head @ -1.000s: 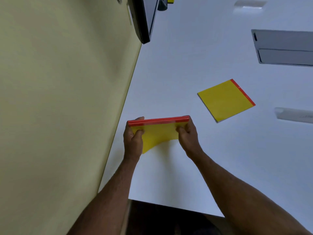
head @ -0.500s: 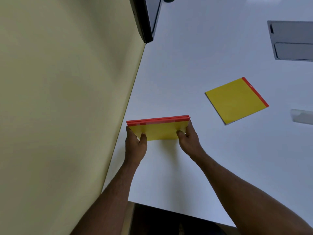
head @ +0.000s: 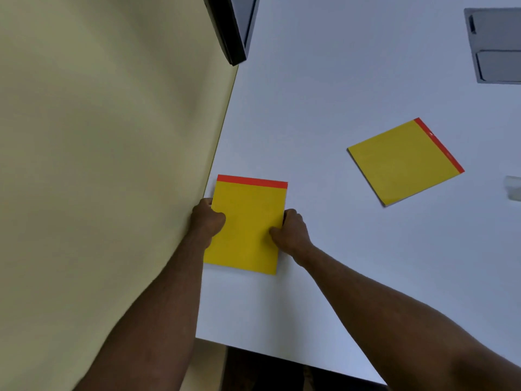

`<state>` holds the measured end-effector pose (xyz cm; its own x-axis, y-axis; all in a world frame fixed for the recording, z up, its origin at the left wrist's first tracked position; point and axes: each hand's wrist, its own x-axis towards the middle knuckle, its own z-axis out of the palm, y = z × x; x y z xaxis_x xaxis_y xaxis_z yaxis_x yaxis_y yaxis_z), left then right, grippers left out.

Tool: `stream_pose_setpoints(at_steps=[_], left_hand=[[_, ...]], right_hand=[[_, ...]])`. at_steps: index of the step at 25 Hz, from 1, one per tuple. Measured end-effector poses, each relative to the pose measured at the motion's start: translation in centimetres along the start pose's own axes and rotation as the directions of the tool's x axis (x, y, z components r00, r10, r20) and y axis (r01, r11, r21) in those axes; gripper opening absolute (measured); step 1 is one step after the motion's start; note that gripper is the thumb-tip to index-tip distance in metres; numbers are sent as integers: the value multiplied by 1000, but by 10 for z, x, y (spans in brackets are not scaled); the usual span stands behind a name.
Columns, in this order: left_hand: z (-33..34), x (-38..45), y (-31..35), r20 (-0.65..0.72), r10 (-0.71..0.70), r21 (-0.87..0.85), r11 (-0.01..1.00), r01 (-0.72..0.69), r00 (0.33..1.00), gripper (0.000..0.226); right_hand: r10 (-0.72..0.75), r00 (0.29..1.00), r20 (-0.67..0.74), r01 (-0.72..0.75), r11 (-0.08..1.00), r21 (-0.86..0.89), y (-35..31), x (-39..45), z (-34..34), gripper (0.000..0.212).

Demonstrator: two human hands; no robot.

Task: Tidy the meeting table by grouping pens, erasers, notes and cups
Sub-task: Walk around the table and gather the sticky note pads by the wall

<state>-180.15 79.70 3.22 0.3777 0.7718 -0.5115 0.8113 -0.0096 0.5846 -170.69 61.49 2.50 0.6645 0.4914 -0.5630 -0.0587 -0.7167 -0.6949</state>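
The yellow notepad (head: 248,221) lay flat on the white table (head: 324,108), hard against the table's left edge beside the pale wall (head: 98,136), its red binding strip at the far end and its long axis running away from me. I had it between both hands. My left hand (head: 207,220) gripped its left edge, thumb curled over the top face, the other fingers hidden beneath or beside the pad. My right hand (head: 290,231) held the right edge, thumb pressed on the yellow cover, fingers wrapped around the side. Both hands were closed on the pad, though I could not tell whether it was one pad or several stacked.

The second notepad (head: 403,162) lay well apart, off to the right and farther away, turned at an angle so its red strip pointed to the far right. That was the relation that mattered: it sat on my right hand's side, so I judged the right hand the one to fetch it, and it would need turning to match the pad I held.

Both pads looked alike: bright yellow, flat, stiff-edged, clean. Beyond them, a grey recessed panel (head: 496,46) sat in the tabletop at the far right, a dark screen edge (head: 234,29) stood by the wall, and something small and pale (head: 513,187) showed at the right border, too cut off to name.
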Motion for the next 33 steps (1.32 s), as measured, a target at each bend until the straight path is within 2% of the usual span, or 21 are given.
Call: stream_pose_setpoints(at_steps=[3,7,9,10,12,15,17,20,22,25,30,33], left_hand=[[13,8,-2,-34,-10,193,981,16,999,62],[20,7,-2,-132,-3,260,965,38,991,66],[23,2,3,-195,-26,275,958,80,981,70],[27,-1,11,-233,6,295,953,65,972,70],[41,-11,32,-265,172,352,933,-71,949,67],[84,-24,84,-161,441,353,861,-366,883,53],[108,-32,110,-72,548,306,807,-505,833,46],[158,-41,159,142,641,243,716,-654,754,47],[177,-39,181,241,623,216,713,-667,744,54],[215,-36,218,381,568,223,709,-669,729,65],[250,-19,250,489,477,371,643,-669,730,82],[264,-12,263,481,448,395,656,-642,754,85]], right_hand=[[18,999,26,-16,997,-72,8,7,8,38],[-46,999,27,50,989,-139,12,6,13,32],[-46,998,-42,42,995,-87,12,6,5,46],[-35,992,-124,31,999,-38,13,7,-4,51],[-18,947,-320,39,997,61,19,11,-30,50],[40,852,-522,47,987,153,37,17,-81,37],[52,815,-577,66,981,182,45,21,-104,31],[119,710,-694,56,973,224,65,27,-150,31],[157,668,-728,22,973,230,71,32,-166,37],[317,595,-739,-38,929,368,89,32,-192,49],[530,627,-571,-95,779,620,103,38,-207,66],[562,654,-507,-88,722,686,107,45,-211,67]])
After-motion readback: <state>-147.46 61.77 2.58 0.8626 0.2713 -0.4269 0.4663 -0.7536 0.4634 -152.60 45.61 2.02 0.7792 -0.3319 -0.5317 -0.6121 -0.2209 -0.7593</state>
